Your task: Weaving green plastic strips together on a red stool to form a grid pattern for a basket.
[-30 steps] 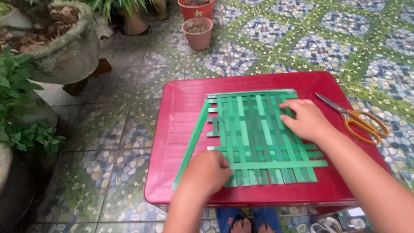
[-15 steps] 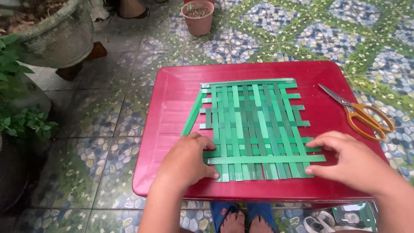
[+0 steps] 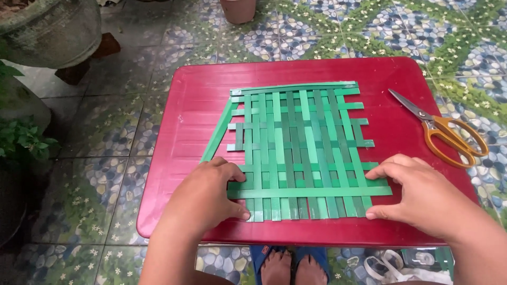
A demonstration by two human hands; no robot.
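Note:
A flat mat woven from green strips (image 3: 298, 150) lies on a small red plastic table (image 3: 195, 111). My left hand (image 3: 203, 198) rests on the mat's near left corner, fingertips pressing the ends of the lowest crosswise strips. My right hand (image 3: 422, 192) lies at the near right corner, its fingers touching the right ends of the same lowest strips. Neither hand lifts anything; both press flat on the weave. One loose green strip (image 3: 217, 132) leans diagonally along the mat's left side.
Orange-handled scissors (image 3: 446, 132) lie on the table's right side. Patterned pebble-tile floor surrounds the table. A large stone planter (image 3: 50, 29) and leafy plants (image 3: 21, 140) stand at the left, a clay pot (image 3: 237, 9) at the back. My sandalled feet (image 3: 288, 264) show under the table.
My right hand moved from the mat's far right side down to its near right corner. My left hand slid slightly to the near left corner. The camera drew closer to the table.

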